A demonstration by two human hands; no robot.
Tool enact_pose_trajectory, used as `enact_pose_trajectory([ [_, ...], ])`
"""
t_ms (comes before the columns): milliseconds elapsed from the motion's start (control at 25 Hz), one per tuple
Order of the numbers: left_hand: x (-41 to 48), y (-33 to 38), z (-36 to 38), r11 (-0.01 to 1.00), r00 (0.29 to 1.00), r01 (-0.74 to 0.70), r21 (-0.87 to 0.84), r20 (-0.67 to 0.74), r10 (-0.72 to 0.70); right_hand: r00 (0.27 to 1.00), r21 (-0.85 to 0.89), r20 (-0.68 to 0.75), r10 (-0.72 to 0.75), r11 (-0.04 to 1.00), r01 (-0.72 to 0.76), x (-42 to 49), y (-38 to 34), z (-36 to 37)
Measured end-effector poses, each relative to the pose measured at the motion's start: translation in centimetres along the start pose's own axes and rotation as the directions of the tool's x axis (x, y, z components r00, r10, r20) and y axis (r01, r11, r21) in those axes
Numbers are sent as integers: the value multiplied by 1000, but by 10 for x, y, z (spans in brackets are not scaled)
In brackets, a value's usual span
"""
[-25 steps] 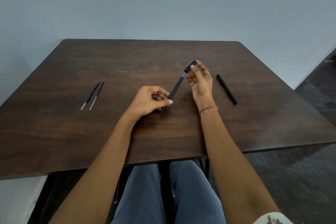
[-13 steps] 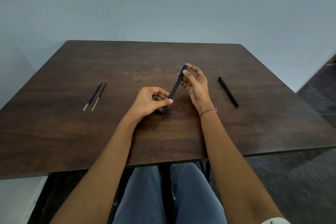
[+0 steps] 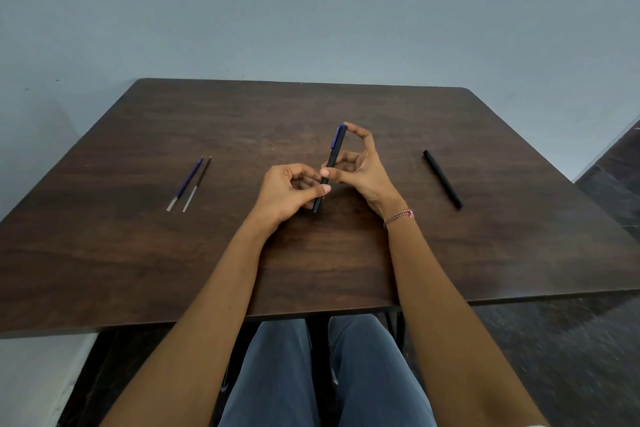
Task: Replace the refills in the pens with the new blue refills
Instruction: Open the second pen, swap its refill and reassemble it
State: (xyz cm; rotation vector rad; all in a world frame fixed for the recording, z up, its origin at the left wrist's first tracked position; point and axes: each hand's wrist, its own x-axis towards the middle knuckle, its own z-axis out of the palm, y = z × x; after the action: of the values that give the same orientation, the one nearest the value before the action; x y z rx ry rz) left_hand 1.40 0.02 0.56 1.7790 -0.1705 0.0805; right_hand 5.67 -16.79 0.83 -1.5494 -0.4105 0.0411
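My left hand (image 3: pixel 287 194) pinched the pen (image 3: pixel 336 146) near its lower end, my right hand (image 3: pixel 362 168) gripped its top, pen tilted over mid-table (image 3: pixel 329 253), refills (image 3: pixel 185 184) lay left, second pen (image 3: pixel 442 178) right

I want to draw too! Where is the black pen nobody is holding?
In the head view, the loose black pen lies flat on the right side of the wooden table, apart from the right hand, which holds the other pen.
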Motion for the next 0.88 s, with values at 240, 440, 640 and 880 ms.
enact_pose_trajectory([
  [240, -1, -2, 0, 1000, 999, 16, 3, 31, -16, 1000, 0, 17, 19, 1000, -19, 2, 3, -2],
  [440, -4, -4, -1, 1000, 999, 14, 20, 52, -15, 999, 29, 34, 11, 1000, -12, 1, 5, -3],
  [640, -5, -4, -1, 1000, 999, 27, -3, 33, -27, 1000, 71, 11, 3, 997, -4, 4, 9, -2],
  [880, -10, -3, 0, 989, 1000, 13, -145, 13, -11, 989, 191, -124, 76, 980, -51, 6, 15, -7],
])
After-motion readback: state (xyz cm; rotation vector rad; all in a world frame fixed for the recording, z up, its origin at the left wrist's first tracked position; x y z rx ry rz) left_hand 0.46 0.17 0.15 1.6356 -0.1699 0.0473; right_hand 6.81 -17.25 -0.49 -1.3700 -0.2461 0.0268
